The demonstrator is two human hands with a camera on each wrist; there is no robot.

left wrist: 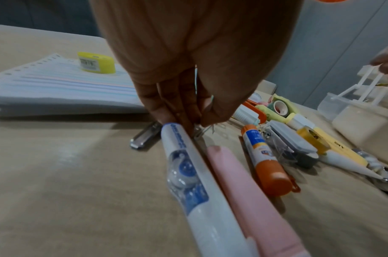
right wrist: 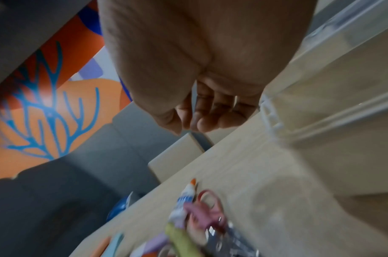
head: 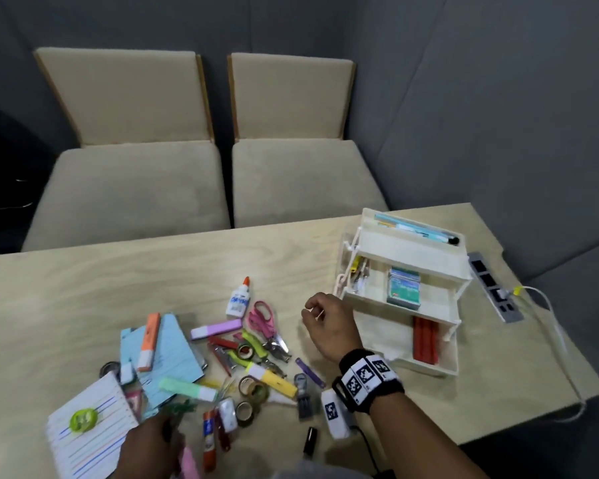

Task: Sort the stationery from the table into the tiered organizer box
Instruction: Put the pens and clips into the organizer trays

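Note:
The cream tiered organizer box [head: 408,259] stands open at the table's right, with a card pack [head: 404,288] in its middle tier and red sticks [head: 426,340] in the bottom one. Mixed stationery lies in a pile to its left: a glue bottle [head: 238,299], pink scissors [head: 261,318], highlighters and tape rolls [head: 253,388]. My left hand [left wrist: 195,125] reaches down at the pile's near edge and pinches wire paper clips [left wrist: 202,130] against the table. My right hand [head: 313,312] hovers loosely curled beside the organizer's left end, nothing visible in it.
A white-blue correction pen [left wrist: 188,165], a pink pen [left wrist: 243,191] and an orange glue stick [left wrist: 265,160] lie under my left wrist. A lined notebook [head: 87,430] sits front left. A power strip [head: 495,292] with a cable lies right of the organizer. Two chairs [head: 132,181] stand behind the table.

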